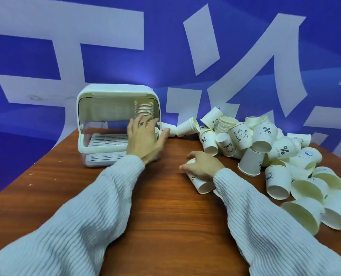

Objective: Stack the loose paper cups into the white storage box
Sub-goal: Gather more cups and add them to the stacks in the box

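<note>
I see my left hand [143, 136], fingers spread and holding nothing, at the open front of the white storage box [89, 124] left of centre, where a stack of cups [144, 108] stands. My right hand [202, 166] grips a paper cup [202, 185] lying on the wooden table [165, 216]. Loose cups [265, 148] heap at right.

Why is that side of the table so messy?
The loose paper cups lie tumbled in a heap on the table's right side, many tipped over. Only one stack stands neatly inside the white storage box.
</note>
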